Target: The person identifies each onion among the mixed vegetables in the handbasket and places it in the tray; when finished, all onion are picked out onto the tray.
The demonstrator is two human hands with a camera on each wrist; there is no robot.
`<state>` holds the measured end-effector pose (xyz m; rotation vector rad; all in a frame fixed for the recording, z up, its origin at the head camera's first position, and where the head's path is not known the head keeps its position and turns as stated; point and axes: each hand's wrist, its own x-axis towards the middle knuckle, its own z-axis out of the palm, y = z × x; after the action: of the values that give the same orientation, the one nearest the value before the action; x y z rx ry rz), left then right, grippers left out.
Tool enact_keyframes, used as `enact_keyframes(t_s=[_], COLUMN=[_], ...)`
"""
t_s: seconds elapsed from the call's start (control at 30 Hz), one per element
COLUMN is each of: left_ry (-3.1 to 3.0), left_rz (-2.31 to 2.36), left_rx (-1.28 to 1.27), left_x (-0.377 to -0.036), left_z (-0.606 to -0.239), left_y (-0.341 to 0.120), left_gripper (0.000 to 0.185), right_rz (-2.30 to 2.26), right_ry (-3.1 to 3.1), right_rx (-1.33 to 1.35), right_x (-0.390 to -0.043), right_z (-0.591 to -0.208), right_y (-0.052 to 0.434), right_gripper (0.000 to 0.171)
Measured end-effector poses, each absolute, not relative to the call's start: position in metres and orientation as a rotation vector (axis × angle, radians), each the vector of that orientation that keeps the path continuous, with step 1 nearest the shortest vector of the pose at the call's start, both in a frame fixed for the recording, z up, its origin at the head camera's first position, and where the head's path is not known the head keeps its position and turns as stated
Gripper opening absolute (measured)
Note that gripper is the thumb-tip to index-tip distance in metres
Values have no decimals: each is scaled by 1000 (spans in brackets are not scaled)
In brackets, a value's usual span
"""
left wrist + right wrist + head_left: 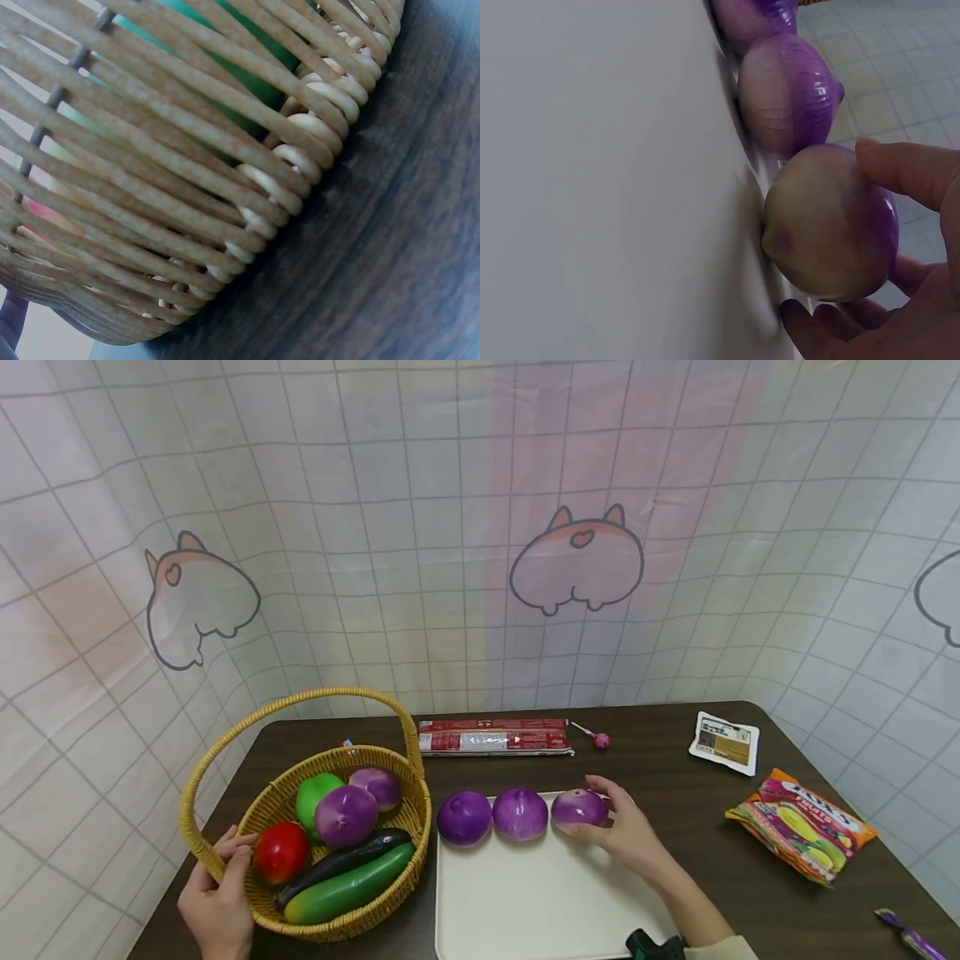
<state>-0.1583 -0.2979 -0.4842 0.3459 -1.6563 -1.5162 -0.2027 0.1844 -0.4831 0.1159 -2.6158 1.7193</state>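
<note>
My right hand [630,839] holds a purple onion [579,807] between thumb and fingers at the far edge of a white tray [540,902]. Two more purple onions [521,814] sit in a row to its left; the right wrist view shows the held onion [829,225] beside its neighbour [787,94]. With my left hand [217,902] I grip the left side of a yellow wicker basket [345,929], at the foot of its handle. Inside lie a red round fruit or vegetable [282,853], a green one [317,799], two purple onions [346,816], an eggplant [345,862] and a cucumber [348,893].
Behind the tray lie a long red packet [495,737] and a lollipop [600,740]. To the right are a white sachet [724,742], an orange candy bag [802,827] and a purple-wrapped stick [911,935]. A gridded cloth [450,568] hangs behind the dark table [660,760].
</note>
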Motion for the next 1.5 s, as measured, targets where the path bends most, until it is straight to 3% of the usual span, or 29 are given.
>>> enact_keyframes(t_s=[0.57, 1.07, 1.5], left_ry=[-1665, -1674, -1677], left_rz=[-1516, -1500, -1488], left_rx=[343, 342, 333], left_x=[-159, -158, -158], left_z=[-485, -483, -483], left_y=[-298, -298, -297], left_gripper=[18, 18, 19], right_rz=[1589, 1503, 1560], right_ry=[-2621, -2444, -2275], right_rx=[153, 229, 432], right_x=[-199, -188, -174], right_z=[-471, -448, -447], right_y=[188, 170, 130], right_gripper=[78, 47, 34])
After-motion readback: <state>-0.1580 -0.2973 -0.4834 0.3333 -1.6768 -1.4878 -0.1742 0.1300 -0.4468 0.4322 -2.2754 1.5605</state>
